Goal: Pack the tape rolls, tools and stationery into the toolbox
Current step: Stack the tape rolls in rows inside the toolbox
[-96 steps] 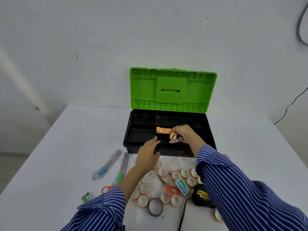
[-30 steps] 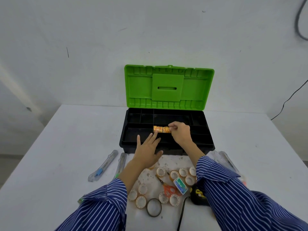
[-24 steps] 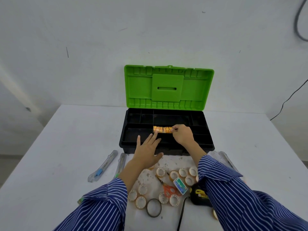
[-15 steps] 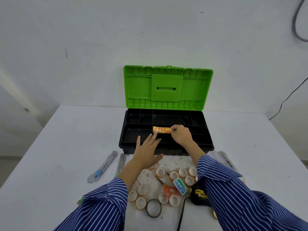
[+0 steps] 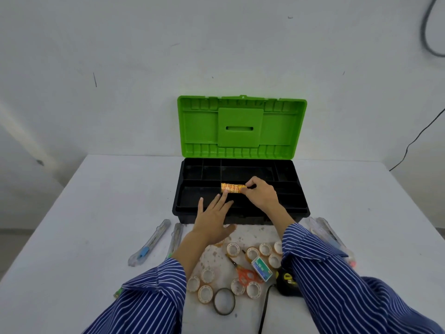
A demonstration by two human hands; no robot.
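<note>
White bench (image 5: 101,213) against a plain white wall; black plastic toolbox (image 5: 240,214) with green lid up sits mid-bench. Step in hand: seating the orange-yellow row of small tape rolls (image 5: 233,188) on edge in the tray's middle compartment. Right hand (image 5: 261,195) pinches the row's right end, fingers clamped on it. Left hand (image 5: 213,216) is flat, fingers apart and straight, tips touching the row's left end. Looks like early days: many loose white-rimmed tape rolls (image 5: 234,249), orange-handled scissors (image 5: 245,274) and black tape measure (image 5: 287,283) remain near the sleeves. Next: release, fetch another roll.
</note>
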